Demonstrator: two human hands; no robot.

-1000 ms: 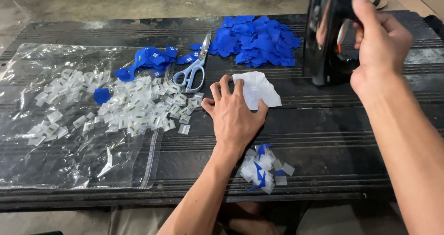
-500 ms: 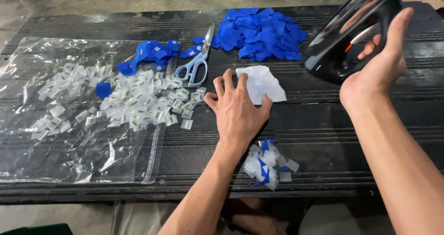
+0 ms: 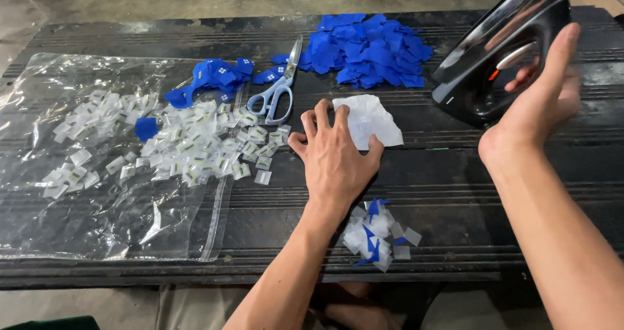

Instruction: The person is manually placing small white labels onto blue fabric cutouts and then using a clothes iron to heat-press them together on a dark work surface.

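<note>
So from the head cam, looking down at a dark ribbed table: the left hand is flat on the tabletop, palm down with fingers spread wide, not gripping anything, and its fingertips are pressing the near-left edge of a white paper piece that sits about mid-table. The right hand is up off the table on the right side, wrapped around the handle of a black clothes iron, thumb sticking up, iron tilted with its nose pointing down-left toward the paper but clearly apart from it. Far side in the middle there's a heap of blue pieces, and just left of that a pair of scissors with pale blue handles lying with the blades pointing away. A smaller blue bunch sits left of the scissors. On the left is a big clear plastic bag lying flat, with loads of tiny clear packets scattered over it. Near edge, right by the left wrist, is a little pile of white and blue scraps.
</note>
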